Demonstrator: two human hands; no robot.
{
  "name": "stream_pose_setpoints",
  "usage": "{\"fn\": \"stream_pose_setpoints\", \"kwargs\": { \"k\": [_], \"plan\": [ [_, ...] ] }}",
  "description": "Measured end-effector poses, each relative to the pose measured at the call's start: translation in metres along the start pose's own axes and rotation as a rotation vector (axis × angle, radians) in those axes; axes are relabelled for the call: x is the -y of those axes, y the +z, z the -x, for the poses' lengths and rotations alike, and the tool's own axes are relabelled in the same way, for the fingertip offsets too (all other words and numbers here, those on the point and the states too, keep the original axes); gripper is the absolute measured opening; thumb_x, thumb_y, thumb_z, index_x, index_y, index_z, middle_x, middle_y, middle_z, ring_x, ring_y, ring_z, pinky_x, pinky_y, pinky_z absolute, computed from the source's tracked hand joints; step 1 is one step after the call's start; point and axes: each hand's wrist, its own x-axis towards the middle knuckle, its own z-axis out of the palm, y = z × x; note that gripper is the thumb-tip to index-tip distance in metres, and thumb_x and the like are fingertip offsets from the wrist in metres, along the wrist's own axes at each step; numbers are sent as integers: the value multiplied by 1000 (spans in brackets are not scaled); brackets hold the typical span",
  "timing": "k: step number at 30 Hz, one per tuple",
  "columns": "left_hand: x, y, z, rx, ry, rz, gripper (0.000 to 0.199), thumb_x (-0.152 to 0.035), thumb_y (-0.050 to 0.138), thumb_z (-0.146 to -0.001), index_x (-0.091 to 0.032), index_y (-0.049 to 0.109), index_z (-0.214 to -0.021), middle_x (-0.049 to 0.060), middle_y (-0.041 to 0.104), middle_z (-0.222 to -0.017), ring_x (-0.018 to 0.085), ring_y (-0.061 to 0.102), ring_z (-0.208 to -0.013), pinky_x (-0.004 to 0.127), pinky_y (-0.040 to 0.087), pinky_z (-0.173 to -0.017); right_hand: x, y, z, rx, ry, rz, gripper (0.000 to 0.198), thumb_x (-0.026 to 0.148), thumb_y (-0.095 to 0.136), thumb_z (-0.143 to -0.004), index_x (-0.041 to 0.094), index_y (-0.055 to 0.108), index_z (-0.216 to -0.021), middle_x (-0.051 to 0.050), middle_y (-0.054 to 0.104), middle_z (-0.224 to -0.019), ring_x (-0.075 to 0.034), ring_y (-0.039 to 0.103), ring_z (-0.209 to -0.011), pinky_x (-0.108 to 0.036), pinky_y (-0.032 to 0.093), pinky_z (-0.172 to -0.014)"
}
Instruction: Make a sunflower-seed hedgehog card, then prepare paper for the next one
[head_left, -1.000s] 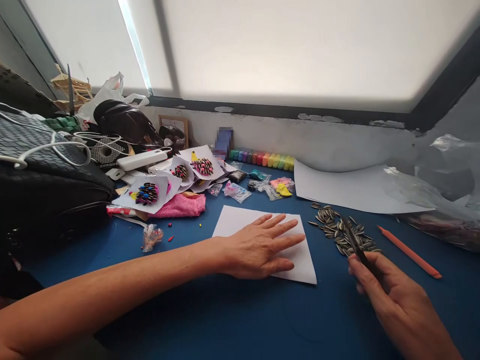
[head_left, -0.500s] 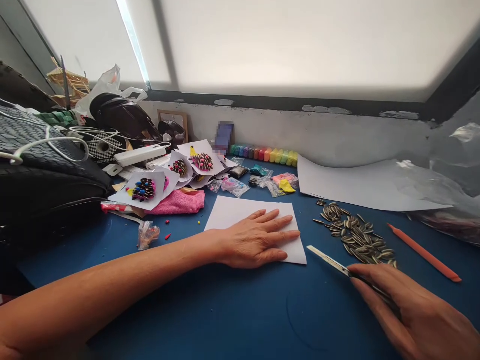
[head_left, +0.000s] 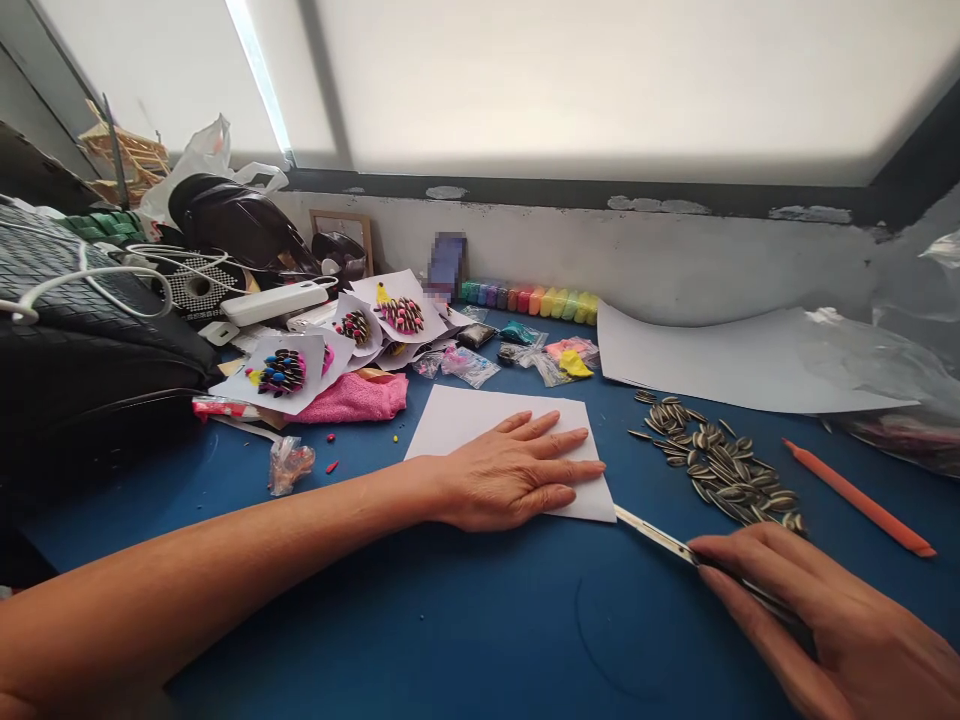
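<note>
"Grip first: how does it look on both sides?"

"Left hand [head_left: 514, 478] lies palm down, fingers spread, pressing on the white sheet [head_left: 457, 422]. Right hand [head_left: 814, 605] pinches a slim knife [head_left: 658, 537] between thumb and fingers."

"Where is the tip?"

"At the sheet's near right corner. I can't tell whether it touches the edge, sits between layers or stops just beside it."

"What worries you most?"

"The left index fingertip reaches the sheet's right edge, and the thumb lies close to the near one. If the knife snags in the paper and lets go under a hard push, it could jump toward either."

"And the paper itself?"

"It could skew or tear raggedly, I'd say, if the palm's pressure eases or the knife drags rather than slices. A tip dipping below the sheet might also score the blue tabletop [head_left: 465, 645]."

"Further out?"

"Sunflower seeds [head_left: 739, 478] lie just beyond the right hand's knuckles, so a wide swing could scatter them. Past those, the orange pen [head_left: 861, 498] might roll if knocked."

"Anything on the other side?"

"The left forearm [head_left: 292, 555] crosses the table. A crumpled clear packet [head_left: 290, 466] lies beyond it, and a careless sweep of that arm could drag it along."

"And behind the sheet?"

"Small bags of coloured material [head_left: 471, 366], apart from it. Only a big shove would push the sheet into them."
</note>
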Motion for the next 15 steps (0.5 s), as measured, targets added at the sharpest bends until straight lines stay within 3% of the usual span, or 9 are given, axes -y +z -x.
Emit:
{"fn": "stream_pose_setpoints", "kwargs": {
  "k": [6,11,15],
  "plan": [
    [-3,-1,-2,-18,-9,-25,51,-41,27,-106,-29,34,-154,5,19,-165,31,6,-154,54,8,-124,3,-1,0,2,0,-18,35,54,49,-93,34,73,-109,-4,70,-103,-19,69,-78,-27,56,-63],
    [0,-9,-1,-23,160,-97,47,-31,29,-105,-32,42,-150,0,26,-163,26,13,-154,53,7,-125,-2,0,1,27,11,-16,38,56,50,-92,35,72,-115,-4,70,-102,-21,69,-81,-28,56,-65],
    [7,-8,-2,30,190,-29,47,-31,27,-105,-32,43,-150,-1,26,-163,22,16,-153,46,12,-125,-5,-1,3,86,-5,-64,41,53,47,-95,37,69,-125,-4,69,-97,-21,69,-79,-28,56,-65]
  ]
}}
